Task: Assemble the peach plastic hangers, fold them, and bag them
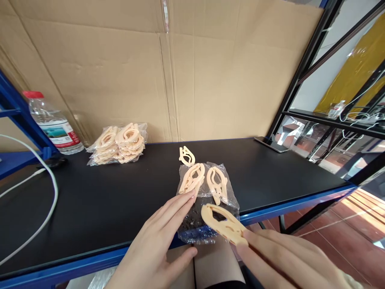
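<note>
A clear plastic bag (195,235) lies at the table's front edge, its near end hanging over. Inside it on the left rests a beige plastic folding clothes hanger (194,176), and on the right another folding hanger (217,182). My left hand (162,228) is open, its outstretched fingertips touching the bag by the left hanger. Between the fingertips of my right hand (279,253) is a folded beige hanger (224,222), held above the bag's near end. Just behind the bag sits a loose folding hanger (187,155).
At the back left stands a filled clear bag of stacked hangers (117,143) beside a water bottle (57,124) with a red cap. A white cable (54,196) loops across the left. A phone-like flat device (271,144) lies far right. Cardboard (225,72) walls the back.
</note>
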Available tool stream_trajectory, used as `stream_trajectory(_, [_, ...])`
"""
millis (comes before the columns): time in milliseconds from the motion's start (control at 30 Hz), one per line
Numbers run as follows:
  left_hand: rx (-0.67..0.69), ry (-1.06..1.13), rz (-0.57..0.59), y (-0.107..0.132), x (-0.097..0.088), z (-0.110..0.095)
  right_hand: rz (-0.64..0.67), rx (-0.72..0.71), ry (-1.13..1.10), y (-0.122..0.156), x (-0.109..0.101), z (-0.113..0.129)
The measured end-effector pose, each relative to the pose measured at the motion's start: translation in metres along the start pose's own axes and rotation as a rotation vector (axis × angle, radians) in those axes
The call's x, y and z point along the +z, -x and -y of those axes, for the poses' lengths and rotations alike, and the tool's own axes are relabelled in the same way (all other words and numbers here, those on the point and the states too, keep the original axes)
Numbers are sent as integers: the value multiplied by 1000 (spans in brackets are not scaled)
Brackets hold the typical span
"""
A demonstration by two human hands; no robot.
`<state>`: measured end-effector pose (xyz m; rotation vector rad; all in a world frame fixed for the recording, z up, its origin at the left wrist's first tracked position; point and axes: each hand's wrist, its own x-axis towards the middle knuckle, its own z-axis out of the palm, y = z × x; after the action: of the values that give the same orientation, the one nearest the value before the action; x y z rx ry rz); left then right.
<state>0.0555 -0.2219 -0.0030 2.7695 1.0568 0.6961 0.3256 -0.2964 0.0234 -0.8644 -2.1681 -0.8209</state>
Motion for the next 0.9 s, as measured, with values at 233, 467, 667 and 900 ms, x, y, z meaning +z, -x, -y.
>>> stream_trajectory(233, [25, 50, -8, -1, -3, -2, 105, -180, 68, -33, 30, 3])
stream_trajectory(467, [20, 52, 19, 0, -3, 1, 167, -94, 145, -38, 64, -2])
stream_trajectory(667, [17, 30, 27, 1, -2, 1, 187, -108, 178, -32, 72, -5])
stream_trajectory(900, [16, 14, 28, 1, -3, 0, 236, -36, 242, -24, 72, -16])
